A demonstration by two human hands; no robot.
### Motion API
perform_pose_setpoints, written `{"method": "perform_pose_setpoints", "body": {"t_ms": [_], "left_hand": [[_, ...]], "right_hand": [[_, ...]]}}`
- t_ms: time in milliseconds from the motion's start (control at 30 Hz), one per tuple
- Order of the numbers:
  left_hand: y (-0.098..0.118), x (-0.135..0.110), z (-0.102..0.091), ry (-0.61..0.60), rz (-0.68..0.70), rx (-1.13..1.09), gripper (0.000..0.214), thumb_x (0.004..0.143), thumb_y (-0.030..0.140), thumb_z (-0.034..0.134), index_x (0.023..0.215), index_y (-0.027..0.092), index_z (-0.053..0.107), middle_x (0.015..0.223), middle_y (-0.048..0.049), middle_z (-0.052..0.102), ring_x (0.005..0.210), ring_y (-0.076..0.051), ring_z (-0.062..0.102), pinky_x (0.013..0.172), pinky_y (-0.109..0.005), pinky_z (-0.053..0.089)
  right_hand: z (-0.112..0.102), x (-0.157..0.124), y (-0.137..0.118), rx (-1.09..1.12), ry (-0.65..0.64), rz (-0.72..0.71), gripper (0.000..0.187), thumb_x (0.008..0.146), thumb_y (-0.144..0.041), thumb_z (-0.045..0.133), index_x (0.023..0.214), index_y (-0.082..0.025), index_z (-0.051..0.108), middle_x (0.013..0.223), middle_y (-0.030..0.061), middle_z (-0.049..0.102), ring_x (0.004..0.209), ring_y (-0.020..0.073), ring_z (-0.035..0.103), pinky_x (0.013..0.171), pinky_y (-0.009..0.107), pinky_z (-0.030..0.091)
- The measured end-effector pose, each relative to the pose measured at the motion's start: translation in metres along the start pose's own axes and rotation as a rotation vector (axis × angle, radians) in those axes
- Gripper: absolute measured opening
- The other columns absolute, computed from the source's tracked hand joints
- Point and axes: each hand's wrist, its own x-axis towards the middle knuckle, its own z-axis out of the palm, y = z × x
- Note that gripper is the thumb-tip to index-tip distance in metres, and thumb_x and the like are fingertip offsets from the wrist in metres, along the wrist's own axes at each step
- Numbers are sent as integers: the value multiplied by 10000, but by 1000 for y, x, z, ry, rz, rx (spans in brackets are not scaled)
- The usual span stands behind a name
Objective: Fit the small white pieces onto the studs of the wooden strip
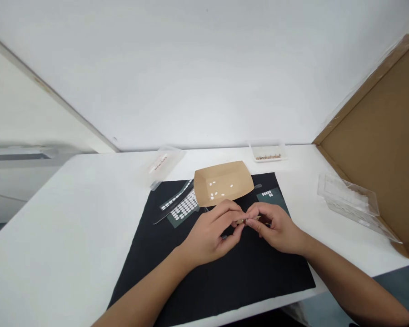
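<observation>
My left hand (213, 234) and my right hand (277, 229) meet over the black mat (191, 277), fingertips pinched together on a small brownish part (241, 221) too tiny to name. Just beyond the fingers stands a brown paper tray (204, 179) with several small white pieces (220, 190) in it. Left of the tray lie dark sheets of white oval stickers (184, 208). A smaller sticker sheet (268, 195) lies beyond my right hand.
The mat lies on a white table (71, 227). A clear plastic box (267, 152) with small brown parts stands at the back. A clear bag (163, 165) lies back left, a clear tray (349, 200) at right, against a cardboard panel (381, 145).
</observation>
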Motion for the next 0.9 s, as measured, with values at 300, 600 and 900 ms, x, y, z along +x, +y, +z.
{"method": "perform_pose_setpoints", "body": {"t_ms": [300, 600, 900], "left_hand": [[2, 7, -4, 92, -22, -72, 149, 987, 138, 715, 1109, 205, 768, 990, -73, 774, 864, -152, 757, 706, -219, 625], [5, 5, 1, 161, -192, -150, 96, 958, 167, 765, 1033, 183, 823, 932, -77, 784, 689, -106, 721, 481, -139, 528], [6, 6, -3, 135, -194, -144, 87, 990, 203, 736, 975, 181, 818, 930, -88, 809, 742, -141, 756, 507, -165, 550]], "right_hand": [[2, 1, -3, 197, -33, 158, 249, 1002, -434, 710, 911, -203, 702, 866, 18, 724, 743, 141, 650, 685, 266, 561], [6, 0, 3, 190, 42, 120, 205, 974, -404, 757, 918, -209, 725, 872, 16, 750, 785, 152, 691, 734, 276, 559], [2, -1, 0, 149, 14, 68, 241, 1009, -440, 718, 927, -214, 718, 898, 28, 756, 839, 171, 711, 762, 289, 576]]}}
